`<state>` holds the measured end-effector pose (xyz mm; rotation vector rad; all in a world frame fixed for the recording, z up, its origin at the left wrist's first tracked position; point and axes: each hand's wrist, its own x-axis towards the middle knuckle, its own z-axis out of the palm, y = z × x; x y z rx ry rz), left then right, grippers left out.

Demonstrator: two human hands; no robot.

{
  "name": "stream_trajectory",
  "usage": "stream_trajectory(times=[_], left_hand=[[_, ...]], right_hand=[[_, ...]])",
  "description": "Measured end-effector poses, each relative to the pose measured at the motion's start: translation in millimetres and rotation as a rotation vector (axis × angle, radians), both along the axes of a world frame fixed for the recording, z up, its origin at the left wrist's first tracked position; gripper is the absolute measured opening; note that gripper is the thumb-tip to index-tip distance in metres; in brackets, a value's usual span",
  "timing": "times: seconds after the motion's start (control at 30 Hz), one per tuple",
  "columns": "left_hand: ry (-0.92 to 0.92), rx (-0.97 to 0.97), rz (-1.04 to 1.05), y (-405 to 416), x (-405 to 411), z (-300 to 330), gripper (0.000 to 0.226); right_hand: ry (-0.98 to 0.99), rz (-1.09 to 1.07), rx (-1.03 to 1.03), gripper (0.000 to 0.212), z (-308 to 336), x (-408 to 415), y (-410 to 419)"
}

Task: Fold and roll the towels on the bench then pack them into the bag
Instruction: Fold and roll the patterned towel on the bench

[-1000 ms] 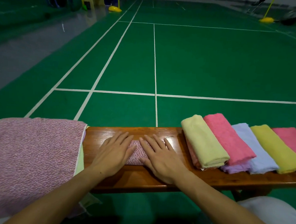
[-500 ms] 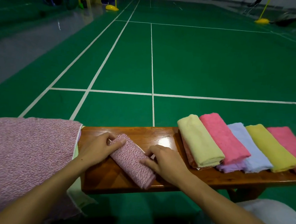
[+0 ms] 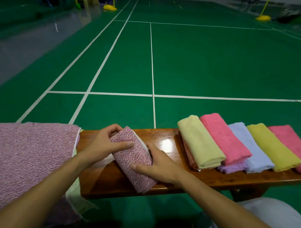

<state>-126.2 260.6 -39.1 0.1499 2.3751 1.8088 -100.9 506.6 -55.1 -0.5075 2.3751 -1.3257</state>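
A rolled mauve speckled towel [image 3: 135, 160] lies diagonally on the wooden bench [image 3: 164, 143]. My left hand [image 3: 104, 144] grips its far end, thumb lying across the top. My right hand [image 3: 158, 164] holds its right side, thumb on top and fingers behind it. To the right, several rolled towels lean in a row: pale yellow [image 3: 199, 141], pink [image 3: 225, 138], light blue [image 3: 251, 147], yellow [image 3: 273, 147] and pink [image 3: 292, 144]. A large unfolded mauve towel [image 3: 25, 159] covers the bench's left end. No bag is in view.
A lilac towel [image 3: 230, 167] and a salmon one [image 3: 189, 157] peek out under the row. A pale green cloth [image 3: 75, 195] hangs under the big towel. My light trouser knee [image 3: 270, 214] is at the lower right. Green court floor [image 3: 201, 64] with white lines lies beyond the bench.
The towel went from lying under both flat palms to turned diagonally, then lifted at its far end; both hands now grip it instead of pressing on it.
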Motion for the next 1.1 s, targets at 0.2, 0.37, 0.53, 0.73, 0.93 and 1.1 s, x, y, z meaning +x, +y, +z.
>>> stream_trajectory(times=[0.2, 0.37, 0.53, 0.73, 0.93, 1.1], left_hand=[[0.047, 0.034, 0.189, 27.2, 2.9, 15.7, 0.059], [0.091, 0.079, 0.279, 72.3, 1.0, 33.6, 0.054], [0.127, 0.052, 0.241, 140.6, -23.1, 41.5, 0.050], [0.112, 0.009, 0.077, 256.7, -64.3, 48.6, 0.047], [0.105, -0.055, -0.040, 354.2, -97.9, 37.8, 0.053], [0.124, -0.199, -0.061, 399.6, -101.5, 29.3, 0.062]], right_hand=[[0.090, 0.029, -0.117, 0.076, 20.5, 8.0, 21.6], [0.291, -0.055, -0.125, 0.071, 38.5, 14.2, 65.5], [0.459, -0.197, -0.157, 0.055, 46.5, 18.2, 130.2], [0.509, -0.394, -0.006, 0.028, 52.6, 9.8, 228.0], [0.473, -0.604, 0.062, 0.017, 39.2, -11.1, 300.2], [0.465, -0.698, 0.075, 0.019, 26.8, -28.5, 323.5]])
